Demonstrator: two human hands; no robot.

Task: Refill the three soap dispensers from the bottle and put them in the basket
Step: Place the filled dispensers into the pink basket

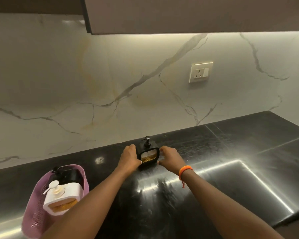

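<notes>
The last black soap dispenser (148, 155) stands upright near the back of the bench (231, 152), clasped between my left hand (129, 156) and right hand (171, 156), and the pink basket (34, 209) lies near-left, on my left hand's side.

The countertop (231, 161) is black, shiny stone — light bounces off it. The wall (110, 75) is smooth marble. The pink basket (33, 209) is holey plastic.
</notes>
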